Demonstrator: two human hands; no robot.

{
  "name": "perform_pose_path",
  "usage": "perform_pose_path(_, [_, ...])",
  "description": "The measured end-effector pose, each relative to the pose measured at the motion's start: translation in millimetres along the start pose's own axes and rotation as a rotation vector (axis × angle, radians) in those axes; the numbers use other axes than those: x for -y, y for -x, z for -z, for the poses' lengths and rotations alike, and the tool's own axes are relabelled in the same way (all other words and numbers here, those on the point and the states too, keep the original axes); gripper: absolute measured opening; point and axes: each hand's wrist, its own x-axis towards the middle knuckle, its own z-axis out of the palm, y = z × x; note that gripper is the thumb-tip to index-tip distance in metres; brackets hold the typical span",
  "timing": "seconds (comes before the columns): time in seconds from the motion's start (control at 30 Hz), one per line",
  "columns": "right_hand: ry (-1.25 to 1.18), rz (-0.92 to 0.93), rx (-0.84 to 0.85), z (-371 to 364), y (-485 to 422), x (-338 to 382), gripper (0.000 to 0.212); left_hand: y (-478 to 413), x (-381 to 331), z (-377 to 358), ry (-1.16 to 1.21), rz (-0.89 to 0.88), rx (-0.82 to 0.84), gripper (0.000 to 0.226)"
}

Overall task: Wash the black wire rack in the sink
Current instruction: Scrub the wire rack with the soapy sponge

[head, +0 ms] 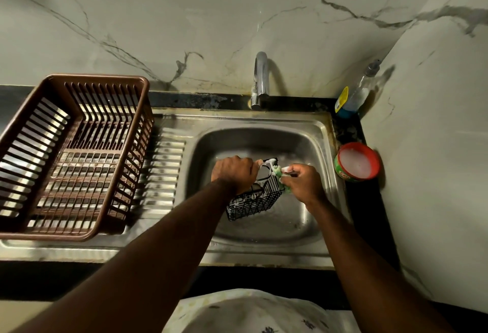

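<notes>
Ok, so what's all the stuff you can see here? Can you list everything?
black wire rack: one, black with white suds, in the sink
sponge: one, green, against the rack's top edge
sink: one, silver steel, middle of the counter
tap: one, shiny silver, behind the sink
basket: one, brown plastic, on the draining board
tub: one, red rim, green side, white foam inside, beside the sink
bottle: one, clear, yellow label, back corner
left hand: one, grips the rack
right hand: one, grips the sponge
</notes>
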Motion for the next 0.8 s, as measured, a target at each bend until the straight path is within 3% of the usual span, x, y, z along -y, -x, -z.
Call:
perform_pose_path(0.13, [-0.067, -0.009, 0.049, 0.0, -4.0, 4.3, 0.024, 0.4, -0.4, 1.1, -0.017, -0.009, 0.008, 0.060])
perform_pose_path(0.3, [-0.188, -0.058, -0.004, -9.5, -21.8, 13.9, 0.041, 1.8, -1.1, 1.1, -0.027, -0.009, 0.009, 0.060])
perform_pose_path(0.5, [0.102, 0.044, -0.055, -13.9, -11.0, 29.7, 0.010, 3.6, -1.7, 2.0, -0.021, 0.006, 0.008, 0.063])
perform_pose_path(0.63, [0.234, 0.121, -0.073, -15.0, -1.4, 14.3, 0.033, 3.2, -2.0, 0.6, -0.010, 0.016, -0.002, 0.066])
perform_pose_path(0.7, [0.179, 0.039, -0.049, -11.2, 3.1, 13.6, 0.034, 3.2, -1.8, 0.5, -0.014, 0.009, -0.012, 0.065])
perform_pose_path(0.8, [-0.052, -0.168, -0.006, -6.1, 1.3, 19.1, 0.015, 2.7, -2.0, 0.2, 0.001, 0.004, -0.023, 0.063])
